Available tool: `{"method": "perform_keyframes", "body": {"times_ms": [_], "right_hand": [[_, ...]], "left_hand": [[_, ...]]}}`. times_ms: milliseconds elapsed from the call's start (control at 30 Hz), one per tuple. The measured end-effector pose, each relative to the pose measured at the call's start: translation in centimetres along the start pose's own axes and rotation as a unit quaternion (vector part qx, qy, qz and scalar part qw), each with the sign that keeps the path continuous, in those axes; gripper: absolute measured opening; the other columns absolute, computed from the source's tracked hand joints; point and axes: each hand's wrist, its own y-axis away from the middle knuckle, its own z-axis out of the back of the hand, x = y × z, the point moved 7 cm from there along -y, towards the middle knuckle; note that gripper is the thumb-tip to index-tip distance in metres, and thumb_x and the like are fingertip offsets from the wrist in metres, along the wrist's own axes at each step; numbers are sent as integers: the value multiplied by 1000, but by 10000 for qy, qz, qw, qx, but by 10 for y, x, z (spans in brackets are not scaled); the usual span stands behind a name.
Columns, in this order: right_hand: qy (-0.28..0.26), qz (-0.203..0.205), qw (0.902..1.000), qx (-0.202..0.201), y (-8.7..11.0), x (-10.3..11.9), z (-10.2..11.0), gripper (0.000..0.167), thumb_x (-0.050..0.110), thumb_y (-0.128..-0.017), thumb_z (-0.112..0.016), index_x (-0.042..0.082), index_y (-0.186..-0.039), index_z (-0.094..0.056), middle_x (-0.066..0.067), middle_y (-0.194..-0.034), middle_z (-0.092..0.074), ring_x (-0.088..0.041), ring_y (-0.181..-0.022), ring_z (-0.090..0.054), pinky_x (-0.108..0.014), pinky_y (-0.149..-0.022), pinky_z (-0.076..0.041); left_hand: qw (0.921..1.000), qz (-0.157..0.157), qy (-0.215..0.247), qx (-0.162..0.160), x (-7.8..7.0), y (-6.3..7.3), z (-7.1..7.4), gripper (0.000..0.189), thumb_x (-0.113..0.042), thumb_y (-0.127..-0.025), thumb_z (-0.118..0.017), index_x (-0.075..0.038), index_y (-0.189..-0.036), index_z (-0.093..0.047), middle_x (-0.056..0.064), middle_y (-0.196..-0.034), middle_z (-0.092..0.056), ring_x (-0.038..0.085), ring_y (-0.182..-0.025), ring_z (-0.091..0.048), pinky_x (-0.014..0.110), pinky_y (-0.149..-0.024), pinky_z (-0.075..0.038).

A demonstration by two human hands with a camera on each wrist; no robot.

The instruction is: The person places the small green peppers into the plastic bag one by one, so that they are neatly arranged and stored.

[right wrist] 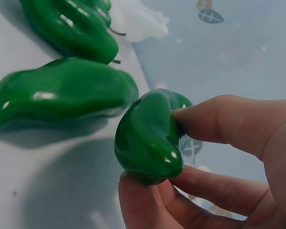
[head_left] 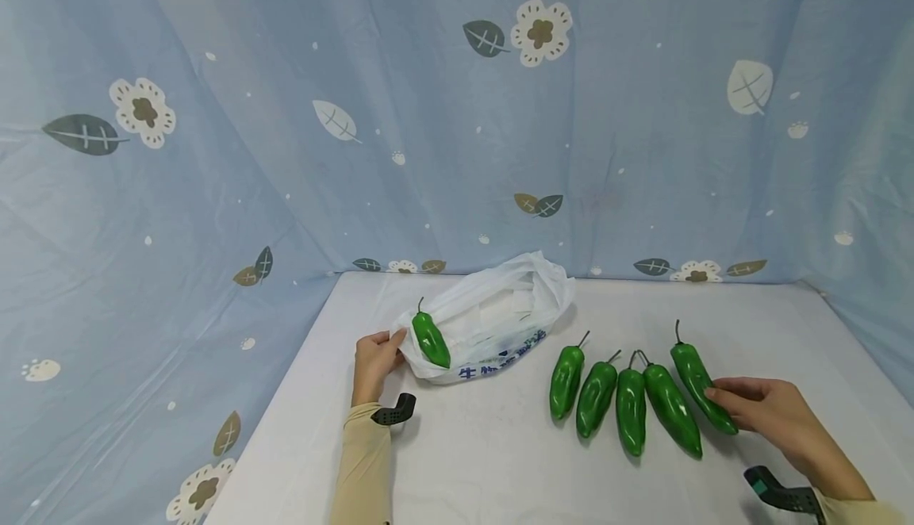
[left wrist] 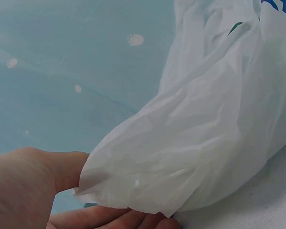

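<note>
My right hand (head_left: 774, 410) pinches a green chili pepper (head_left: 696, 378) between thumb and fingers, at the right end of a row. The right wrist view shows this pepper (right wrist: 150, 136) gripped near its tip, apart from its neighbour. Several more green peppers (head_left: 631, 402) lie side by side on the table just left of it, stems pointing away. At the left my left hand (head_left: 374, 362) holds the near left edge of a white plastic bag (head_left: 493, 303), thumb and fingers on its film (left wrist: 181, 152). One green pepper (head_left: 432, 340) lies at the bag's left opening.
A white cloth covers the table (head_left: 485, 461). Behind it and along the sides hangs a blue curtain (head_left: 428, 113) printed with flowers and leaves. Dark camera mounts are on the left wrist (head_left: 397, 410) and the right wrist (head_left: 778, 493).
</note>
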Motion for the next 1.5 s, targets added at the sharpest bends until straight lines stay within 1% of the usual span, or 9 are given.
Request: {"method": "perform_keyframes", "body": {"times_ms": [133,367,633,800,900,1167,1233,1433,1500], "right_hand": [[-16,65,10000,-21,1,7,1,80,50,-99,-65,-19,-139,-50,-36,-128,-64,-18,-93,-73,-40,-78,-66],[-19,216,9998,-35,5,24,5,79,50,-100,-64,-16,-141,-51,-34,-131,-64,-14,-94,-72,-37,-78,-65],[36,419,9991,-2,6,44,8,79,50,-102,-61,-15,-144,-48,-36,-140,-57,-15,-99,-72,-36,-81,-65],[75,552,9984,16,6,56,7,78,51,-102,-60,-14,-144,-49,-35,-141,-58,-16,-101,-72,-38,-82,-65],[81,616,9981,37,6,63,6,77,51,-102,-60,-12,-144,-50,-32,-139,-61,-13,-99,-71,-39,-83,-64],[-56,795,9967,121,4,81,0,75,51,-101,-62,-9,-146,-51,-26,-137,-65,-5,-97,-68,-34,-83,-63],[-95,856,9962,129,4,86,-2,74,50,-102,-62,-9,-145,-51,-27,-137,-64,-4,-97,-69,-34,-83,-64],[-150,1077,9940,128,2,101,-7,70,45,-103,-62,-11,-144,-51,-28,-136,-65,-5,-97,-70,-32,-83,-64],[-168,1104,9937,132,1,105,-9,70,44,-103,-62,-10,-144,-51,-28,-136,-65,-6,-98,-70,-31,-83,-64]], "left_hand": [[10000,30,-44,1,0,0,0,59,-29,-99,-67,12,-139,-55,29,-137,-61,26,-110,-69,31,-91,-63],[10000,25,-57,12,0,1,0,60,-29,-100,-66,13,-141,-54,29,-140,-60,26,-112,-69,34,-94,-62],[9999,20,-114,-16,1,1,2,58,-29,-100,-66,11,-140,-56,29,-138,-61,23,-106,-70,34,-94,-62],[9999,28,-96,-16,1,0,2,57,-29,-100,-67,11,-139,-57,28,-138,-61,21,-103,-71,34,-94,-62],[10000,25,-77,-22,0,1,1,56,-29,-100,-67,11,-139,-57,28,-138,-62,20,-102,-71,35,-94,-62],[9999,8,-84,-56,-1,0,2,58,-30,-100,-67,12,-139,-56,29,-137,-62,23,-106,-71,34,-94,-62],[10000,-10,-56,-66,0,-1,2,58,-29,-99,-67,12,-139,-57,28,-135,-63,21,-102,-71,32,-91,-63],[9999,-66,-40,-81,1,-4,1,50,-28,-99,-68,10,-131,-64,24,-125,-68,10,-85,-70,24,-81,-62],[9999,-64,-48,-66,2,-4,1,49,-28,-99,-68,10,-130,-65,23,-124,-68,9,-83,-69,24,-80,-62]]}}
